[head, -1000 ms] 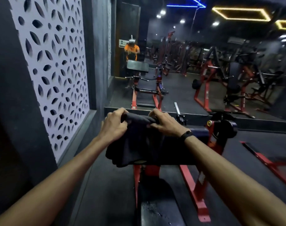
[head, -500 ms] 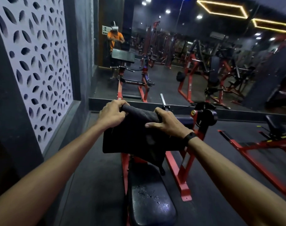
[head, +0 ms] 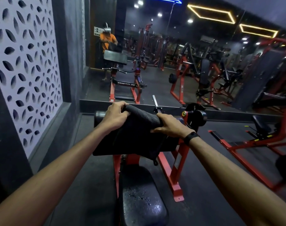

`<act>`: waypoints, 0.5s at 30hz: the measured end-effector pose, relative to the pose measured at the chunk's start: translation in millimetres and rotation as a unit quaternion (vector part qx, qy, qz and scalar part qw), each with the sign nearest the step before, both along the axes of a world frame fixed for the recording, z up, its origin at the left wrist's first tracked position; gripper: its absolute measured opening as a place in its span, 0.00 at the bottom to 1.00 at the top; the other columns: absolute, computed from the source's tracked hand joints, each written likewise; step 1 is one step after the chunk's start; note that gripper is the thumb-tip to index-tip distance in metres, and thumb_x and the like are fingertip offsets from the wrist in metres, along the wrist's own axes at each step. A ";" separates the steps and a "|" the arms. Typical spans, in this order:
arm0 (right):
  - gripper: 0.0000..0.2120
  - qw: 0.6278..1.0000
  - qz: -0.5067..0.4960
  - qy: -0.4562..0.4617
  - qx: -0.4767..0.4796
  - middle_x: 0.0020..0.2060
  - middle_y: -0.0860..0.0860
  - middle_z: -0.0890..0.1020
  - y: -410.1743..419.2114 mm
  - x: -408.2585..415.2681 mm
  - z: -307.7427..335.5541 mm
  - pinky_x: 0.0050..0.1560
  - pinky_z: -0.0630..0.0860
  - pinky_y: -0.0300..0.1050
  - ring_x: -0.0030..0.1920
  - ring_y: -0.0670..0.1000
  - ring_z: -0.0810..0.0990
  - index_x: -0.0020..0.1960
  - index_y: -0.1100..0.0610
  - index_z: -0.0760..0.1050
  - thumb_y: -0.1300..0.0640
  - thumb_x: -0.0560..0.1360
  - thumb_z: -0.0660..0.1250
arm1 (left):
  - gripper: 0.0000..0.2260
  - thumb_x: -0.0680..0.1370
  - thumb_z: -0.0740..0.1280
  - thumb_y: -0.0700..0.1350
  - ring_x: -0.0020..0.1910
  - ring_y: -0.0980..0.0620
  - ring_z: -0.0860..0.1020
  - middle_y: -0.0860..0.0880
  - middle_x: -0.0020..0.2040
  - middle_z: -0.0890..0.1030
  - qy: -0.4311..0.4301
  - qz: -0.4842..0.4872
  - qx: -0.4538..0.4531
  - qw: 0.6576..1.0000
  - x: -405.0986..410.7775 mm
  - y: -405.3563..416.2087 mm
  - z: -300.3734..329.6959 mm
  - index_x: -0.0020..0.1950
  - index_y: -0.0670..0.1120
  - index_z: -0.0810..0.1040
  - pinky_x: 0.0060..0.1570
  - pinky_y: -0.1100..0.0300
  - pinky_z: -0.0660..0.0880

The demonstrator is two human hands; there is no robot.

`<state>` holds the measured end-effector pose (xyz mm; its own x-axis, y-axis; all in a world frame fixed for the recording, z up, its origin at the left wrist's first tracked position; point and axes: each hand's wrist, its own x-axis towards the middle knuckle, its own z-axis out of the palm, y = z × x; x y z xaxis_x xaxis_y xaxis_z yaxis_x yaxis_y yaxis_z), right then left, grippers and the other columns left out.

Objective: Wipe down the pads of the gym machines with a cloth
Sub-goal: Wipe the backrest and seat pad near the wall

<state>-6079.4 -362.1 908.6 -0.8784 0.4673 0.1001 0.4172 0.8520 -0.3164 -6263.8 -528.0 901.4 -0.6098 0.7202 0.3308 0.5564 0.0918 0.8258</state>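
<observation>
Both hands' grip on a dark cloth (head: 139, 126), left hand (head: 115, 114), right hand (head: 169, 126), arm pad (head: 106, 144) largely hidden beneath

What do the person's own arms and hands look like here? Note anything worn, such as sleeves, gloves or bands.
Both forearms are bare, with no sleeves reaching into view. The left hand wears no glove, ring or band that can be seen. The right hand is also ungloved; on its wrist sits a black wristband, snug and plain, possibly a watch or fitness tracker. No markings show on it.
</observation>
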 end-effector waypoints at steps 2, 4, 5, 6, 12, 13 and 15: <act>0.22 0.998 -0.019 0.034 -0.051 0.52 0.53 0.80 9.6 5.8 -6.4 0.56 0.78 0.59 0.52 0.54 0.79 0.53 0.58 0.73 0.45 0.71 0.77 | 0.03 0.77 0.69 0.40 0.47 0.52 0.81 0.53 0.43 0.83 -0.013 -0.019 0.021 1.000 5.9 7.8 2.4 0.49 0.47 0.82 0.50 0.60 0.77; 0.23 0.991 -0.037 0.073 -0.107 0.53 0.55 0.81 14.8 10.5 -7.5 0.56 0.78 0.58 0.53 0.56 0.80 0.56 0.61 0.74 0.49 0.71 0.78 | 0.04 0.78 0.69 0.40 0.51 0.48 0.82 0.48 0.47 0.85 -0.037 -0.029 0.040 0.998 10.8 14.4 5.5 0.51 0.45 0.82 0.57 0.48 0.78; 0.22 0.987 -0.045 0.088 -0.129 0.52 0.56 0.81 16.3 12.7 -6.7 0.55 0.79 0.57 0.53 0.56 0.81 0.56 0.62 0.75 0.50 0.72 0.78 | 0.04 0.78 0.68 0.39 0.52 0.47 0.82 0.47 0.48 0.85 -0.052 -0.034 0.046 0.997 13.2 16.6 7.6 0.51 0.44 0.82 0.58 0.46 0.78; 0.22 0.982 -0.051 0.104 -0.151 0.51 0.55 0.82 17.8 15.3 -4.6 0.51 0.81 0.55 0.51 0.55 0.82 0.56 0.62 0.75 0.50 0.72 0.78 | 0.04 0.79 0.68 0.39 0.53 0.46 0.82 0.46 0.49 0.85 -0.069 -0.039 0.053 0.995 15.2 19.1 10.6 0.51 0.44 0.82 0.59 0.45 0.78; 0.21 0.906 -0.066 0.252 -0.334 0.47 0.54 0.86 26.1 32.1 9.3 0.49 0.81 0.46 0.47 0.52 0.85 0.53 0.59 0.81 0.52 0.65 0.82 | 0.10 0.80 0.64 0.33 0.46 0.47 0.81 0.46 0.45 0.83 -0.194 -0.046 0.097 0.975 22.9 31.6 28.5 0.47 0.47 0.80 0.42 0.58 0.77; 0.21 0.893 -0.069 0.271 -0.352 0.48 0.55 0.86 27.8 32.6 10.7 0.52 0.82 0.48 0.49 0.54 0.85 0.54 0.59 0.82 0.53 0.65 0.82 | 0.12 0.79 0.63 0.31 0.45 0.49 0.80 0.47 0.43 0.82 -0.209 -0.038 0.102 0.972 23.7 33.4 29.9 0.47 0.47 0.79 0.39 0.60 0.75; 0.20 0.878 -0.075 0.294 -0.371 0.49 0.56 0.86 29.5 32.9 12.4 0.56 0.81 0.51 0.51 0.56 0.85 0.55 0.57 0.82 0.56 0.65 0.82 | 0.14 0.77 0.62 0.29 0.43 0.49 0.79 0.47 0.42 0.81 -0.228 -0.022 0.106 0.968 25.6 35.8 31.5 0.47 0.47 0.80 0.35 0.63 0.72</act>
<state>-6046.5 -332.7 921.0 -0.7006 0.7009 0.1339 0.0859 0.2691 -0.9593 -6238.1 -492.2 932.9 -0.6974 0.6945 0.1770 0.1291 -0.1211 0.9842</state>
